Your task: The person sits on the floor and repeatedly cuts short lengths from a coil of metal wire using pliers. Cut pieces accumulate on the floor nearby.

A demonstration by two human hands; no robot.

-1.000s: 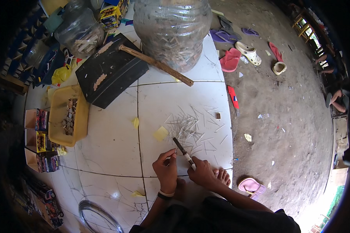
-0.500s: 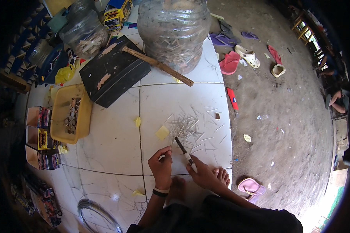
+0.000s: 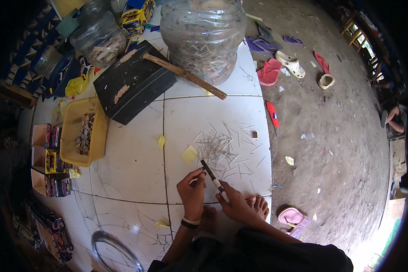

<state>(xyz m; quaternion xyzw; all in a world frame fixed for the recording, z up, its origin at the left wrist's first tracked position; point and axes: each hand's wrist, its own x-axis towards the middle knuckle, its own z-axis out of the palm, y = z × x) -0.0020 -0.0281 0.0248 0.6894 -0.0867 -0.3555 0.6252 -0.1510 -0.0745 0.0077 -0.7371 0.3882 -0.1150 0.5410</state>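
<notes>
My left hand (image 3: 191, 194) is closed in a pinch, its fingertips beside the dark end of a slim tool (image 3: 211, 174). A thin wire piece is in that pinch, though it barely shows now. My right hand (image 3: 236, 204) is wrapped round the tool's white handle; whether it is a knife or a cutter I cannot make out. Just beyond both hands lies a loose pile of short, thin, pale wire pieces (image 3: 215, 148), several scattered to its right. A yellow paper square (image 3: 189, 154) touches the pile's left side, and a small brown square piece (image 3: 255, 134) lies to the right.
Farther off are a black box (image 3: 133, 84) with a wooden-handled tool (image 3: 186, 76) on it and a big clear plastic container (image 3: 204, 41). Left stand a yellow tub (image 3: 99, 136) and small open boxes (image 3: 38, 158). A wire coil (image 3: 97, 251) lies near left; sandals (image 3: 269, 71) lie on the floor.
The tool's dark end has shifted slightly left, nearer my left fingertips. My left hand has moved a little right and up, and the thin piece in it shows less.
</notes>
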